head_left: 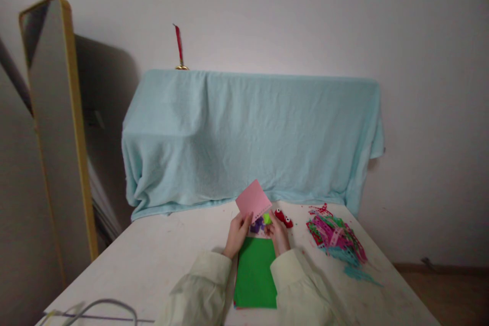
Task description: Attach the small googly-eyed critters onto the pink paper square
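Observation:
My left hand (239, 233) is closed on the lower left edge of a pink paper sheet (253, 198), pinched with the thumb on top. A row of small punched marks runs along the sheet's lower right edge. My right hand (278, 233) is closed around a small lime-green object (267, 219) at that edge; its exact kind is too small to make out. Just behind the fingers lie small purple objects (256, 224). Below both hands, a stack of green paper (255, 272) rests on the white table (183, 260).
Beyond my right hand sit red objects with eye-like spots (283, 218). A heap of punched, colourful paper strips (338, 237) covers part of the table's right side. A light-blue cloth (252, 132) drapes behind, a framed mirror (57, 127) leans left, and a grey cable (103, 303) lies front left.

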Demonstrator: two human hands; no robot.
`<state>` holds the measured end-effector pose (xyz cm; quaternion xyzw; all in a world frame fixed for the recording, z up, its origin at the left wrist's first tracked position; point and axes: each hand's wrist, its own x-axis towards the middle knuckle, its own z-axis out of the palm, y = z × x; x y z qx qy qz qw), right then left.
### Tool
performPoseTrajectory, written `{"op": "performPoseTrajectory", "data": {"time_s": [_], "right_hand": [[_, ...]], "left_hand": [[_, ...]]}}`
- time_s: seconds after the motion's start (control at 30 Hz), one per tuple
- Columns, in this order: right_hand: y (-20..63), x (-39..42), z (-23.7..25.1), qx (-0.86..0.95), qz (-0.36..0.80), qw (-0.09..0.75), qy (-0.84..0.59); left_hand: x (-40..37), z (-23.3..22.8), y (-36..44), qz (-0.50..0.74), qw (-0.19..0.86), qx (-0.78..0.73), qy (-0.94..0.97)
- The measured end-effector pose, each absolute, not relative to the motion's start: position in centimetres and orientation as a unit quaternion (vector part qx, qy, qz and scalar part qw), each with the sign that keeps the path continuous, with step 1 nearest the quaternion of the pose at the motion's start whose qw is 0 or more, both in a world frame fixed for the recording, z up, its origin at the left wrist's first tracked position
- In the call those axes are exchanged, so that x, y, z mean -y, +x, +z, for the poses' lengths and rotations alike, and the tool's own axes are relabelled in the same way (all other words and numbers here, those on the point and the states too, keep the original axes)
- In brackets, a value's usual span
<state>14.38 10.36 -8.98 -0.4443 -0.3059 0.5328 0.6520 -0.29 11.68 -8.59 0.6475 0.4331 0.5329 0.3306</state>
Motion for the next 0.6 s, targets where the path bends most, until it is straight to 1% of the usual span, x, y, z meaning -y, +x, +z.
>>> {"op": "performPoseTrajectory", "data": {"time_s": [0.1, 0.6], "right_hand": [[14.46, -10.64, -9.32, 0.298, 0.557, 0.639, -0.439], [14.22, -10.80, -9.87, 0.268, 0.588, 0.654, -0.395]], "left_hand": [[-11.70, -8.60, -0.32, 0.533, 0.333, -0.433, 0.646], [-11.59, -8.49, -0.20, 0.531, 0.324, -0.426, 0.657]]}}
